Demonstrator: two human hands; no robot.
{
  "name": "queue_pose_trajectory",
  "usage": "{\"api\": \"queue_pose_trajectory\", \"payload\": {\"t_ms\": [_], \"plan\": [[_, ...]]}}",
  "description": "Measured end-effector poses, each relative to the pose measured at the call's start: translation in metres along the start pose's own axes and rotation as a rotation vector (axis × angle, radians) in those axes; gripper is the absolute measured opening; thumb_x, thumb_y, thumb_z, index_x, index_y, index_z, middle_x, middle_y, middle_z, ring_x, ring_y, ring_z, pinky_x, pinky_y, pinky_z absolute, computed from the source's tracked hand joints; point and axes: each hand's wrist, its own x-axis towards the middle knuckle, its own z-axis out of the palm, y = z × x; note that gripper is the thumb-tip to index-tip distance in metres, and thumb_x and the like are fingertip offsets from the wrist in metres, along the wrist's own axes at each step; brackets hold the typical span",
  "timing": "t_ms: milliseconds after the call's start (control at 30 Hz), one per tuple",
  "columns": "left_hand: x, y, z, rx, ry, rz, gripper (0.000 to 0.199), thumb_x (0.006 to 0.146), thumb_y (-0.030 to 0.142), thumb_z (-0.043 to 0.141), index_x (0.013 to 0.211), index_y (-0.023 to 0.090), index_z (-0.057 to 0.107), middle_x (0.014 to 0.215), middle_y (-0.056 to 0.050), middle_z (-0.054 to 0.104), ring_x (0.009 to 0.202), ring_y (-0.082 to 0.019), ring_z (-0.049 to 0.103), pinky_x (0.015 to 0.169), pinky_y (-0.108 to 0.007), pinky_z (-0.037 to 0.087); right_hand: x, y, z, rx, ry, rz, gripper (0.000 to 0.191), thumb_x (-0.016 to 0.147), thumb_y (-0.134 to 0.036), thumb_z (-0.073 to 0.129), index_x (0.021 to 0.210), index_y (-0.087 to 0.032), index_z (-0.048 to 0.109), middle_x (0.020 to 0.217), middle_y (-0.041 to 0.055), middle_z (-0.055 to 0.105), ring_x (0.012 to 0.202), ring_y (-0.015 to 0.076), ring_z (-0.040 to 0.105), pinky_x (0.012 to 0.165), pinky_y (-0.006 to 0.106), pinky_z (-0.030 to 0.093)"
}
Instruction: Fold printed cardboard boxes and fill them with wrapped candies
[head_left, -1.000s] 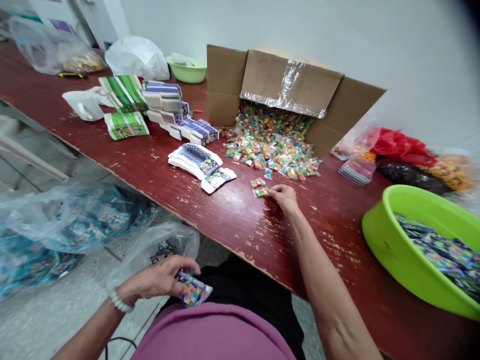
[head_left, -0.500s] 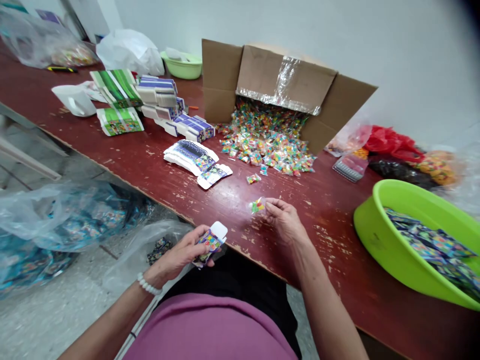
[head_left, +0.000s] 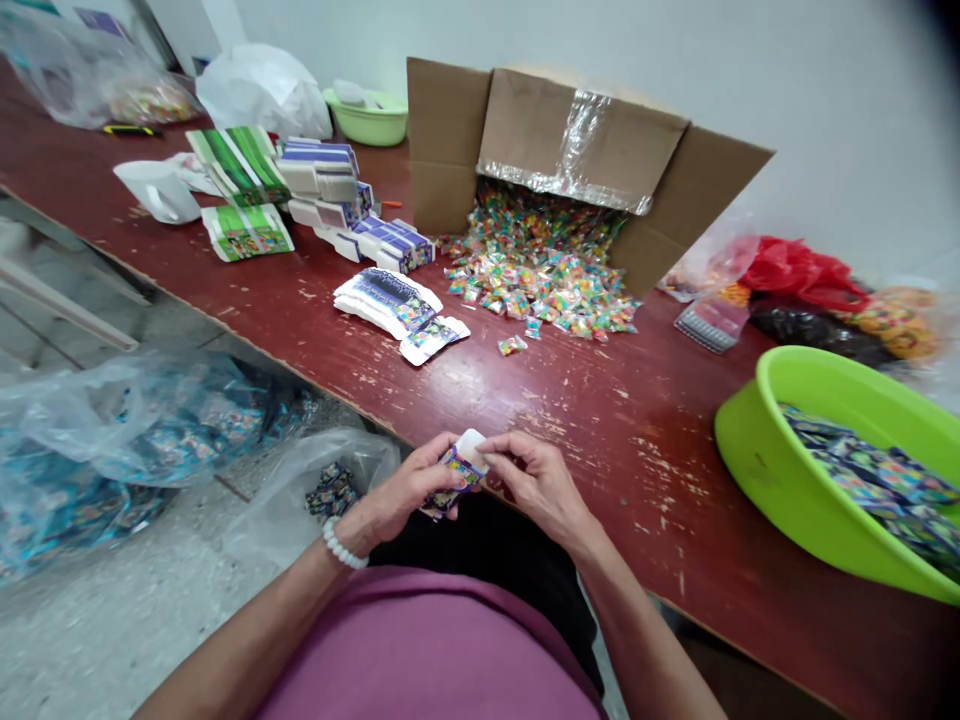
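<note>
Presently, a small printed carton [head_left: 463, 462] is held in the left hand [head_left: 420, 484], just off the near edge of the table [head_left: 600, 400], above the dark-clothed lap. It is clasped between the thumb and the curled fingers, which are closed around its sides, and its white flap is tilted up toward the right hand [head_left: 538, 482]. The right hand is partly closed, with its thumb and fingers bent together at the flap end of the carton; whether anything is pinched between the fingertips cannot be told. A white beaded bracelet [head_left: 343, 545] is worn on the left wrist. On the red, scuffed tabletop, a single candy packet [head_left: 512, 345] is seen lying apart, with a bluish packet [head_left: 532, 328] near it, at the front of the loose candy heap [head_left: 555, 292]. The heap is spilled from the open cardboard box [head_left: 581, 140], which is set near the wall. To the left of the single packet, flattened printed cartons [head_left: 390, 302] are stacked, and behind them bundled purple cartons [head_left: 394, 244] and green cartons [head_left: 247, 232] are placed. At the right, dark printed packets [head_left: 874, 480] are contained in a bright green basin [head_left: 765, 460]. Below the table, at the left, more dark packets [head_left: 331, 490] are held in a clear plastic bag [head_left: 277, 505].
</note>
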Motion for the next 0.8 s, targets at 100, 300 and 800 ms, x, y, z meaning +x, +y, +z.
{"api": "queue_pose_trajectory", "payload": {"t_ms": [100, 300, 800], "plan": [[0.002, -0.001, 0.004, -0.127, 0.094, -0.029, 0.041, 0.088, 0.052, 0.055, 0.103, 0.015, 0.066, 0.084, -0.007, 0.067, 0.067, -0.017, 0.061, 0.049, -0.024, 0.051, 0.001, -0.001, 0.000, 0.119, 0.069, -0.013, 0.017, 0.086, -0.035, 0.067, 0.096, -0.024, 0.075, 0.087, 0.0021, 0.068, 0.080, 0.0176, 0.061, 0.073, 0.030, 0.048], [0.001, -0.004, 0.009, -0.127, 0.209, 0.060, 0.049, 0.082, 0.054, 0.067, 0.114, 0.017, 0.065, 0.085, -0.005, 0.068, 0.067, -0.017, 0.063, 0.044, -0.023, 0.051, 0.004, 0.005, 0.018, 0.534, -0.072, 0.226, 0.039, 0.072, -0.040, 0.082, 0.103, -0.023, 0.067, 0.085, 0.0007, 0.067, 0.067, 0.0131, 0.059, 0.060, 0.024, 0.049], [-0.001, 0.002, 0.014, -0.520, 0.160, -0.119, 0.041, 0.097, 0.047, 0.049, 0.121, 0.018, 0.065, 0.078, -0.004, 0.069, 0.050, -0.014, 0.062, 0.041, -0.023, 0.051, -0.002, -0.001, 0.029, 0.032, 0.021, -0.163, 0.015, 0.092, -0.036, 0.064, 0.089, -0.025, 0.075, 0.091, 0.0053, 0.072, 0.077, 0.0199, 0.067, 0.071, 0.032, 0.053]]}}
